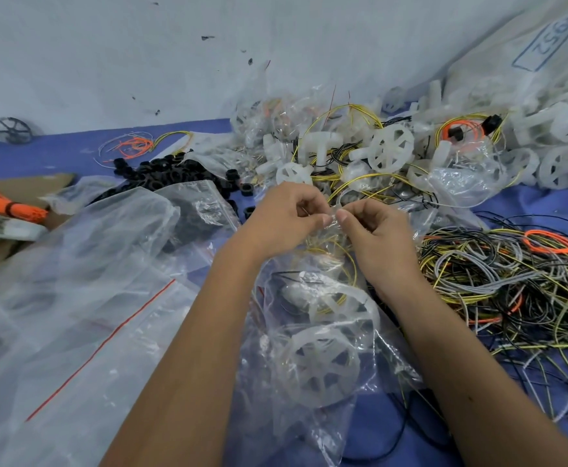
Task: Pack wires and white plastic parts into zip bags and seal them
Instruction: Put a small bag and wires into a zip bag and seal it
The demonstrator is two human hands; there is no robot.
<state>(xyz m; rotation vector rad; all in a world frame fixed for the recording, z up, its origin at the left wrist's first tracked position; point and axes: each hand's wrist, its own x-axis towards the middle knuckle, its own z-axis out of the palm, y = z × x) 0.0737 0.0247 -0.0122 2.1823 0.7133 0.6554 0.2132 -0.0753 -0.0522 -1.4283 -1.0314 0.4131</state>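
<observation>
Left hand (286,214) — fingers curled, thumb and forefinger pinching the top edge of a small clear plastic zip bag (312,332). Right hand (373,227) — same pinch on the same edge, fingertips almost meeting the left's; the paired grip suggests the zip strip is being pressed closed along its length.

Bag contents, hanging just below both hands: a white spoked plastic wheel (323,369) and a coil of thin yellow wire (336,264). The load sits at the bottom, which keeps the mouth free for sealing.

To the right of the right hand: a loose tangle of yellow, black, grey and orange wires (511,278), near enough to draw from.

Beyond both hands: a heap of white plastic wheels and tube fittings (390,146), mixed with wires and filled bags.

Left of the left hand: a slack pile of large clear zip bags with red seal lines (83,291); farther off, a cluster of small black plastic rings (161,173) and a bundle of orange wire (6,203).

All rests on a blue table covering (528,203).
</observation>
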